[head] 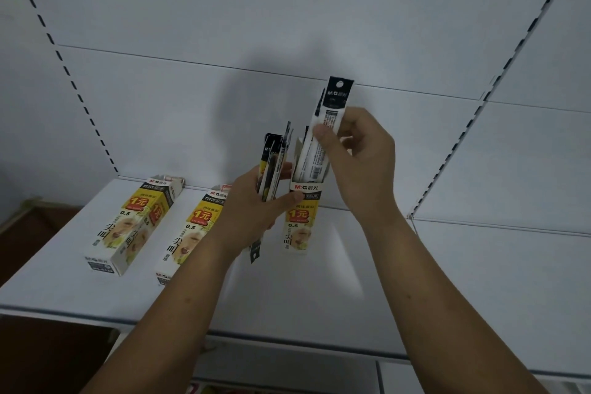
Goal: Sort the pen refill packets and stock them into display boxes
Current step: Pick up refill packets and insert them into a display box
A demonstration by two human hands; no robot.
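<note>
My left hand (252, 208) grips a fanned bundle of pen refill packets (273, 166), black-topped and held upright; its thumb also rests on the front of an upright yellow-and-white display box (299, 217). My right hand (355, 150) pinches one refill packet (326, 125) with a black header, its lower end inside the open top of that box, where other packets stand. Two more matching display boxes lie flat on the white shelf (319, 297): one at the far left (134, 224) and one (188, 233) partly hidden behind my left forearm.
The shelf has a white back panel (287, 25) with slotted uprights on both sides. A brown cardboard box edge (28, 217) shows at the left. Below the shelf's front edge, a lower shelf with coloured goods is barely visible.
</note>
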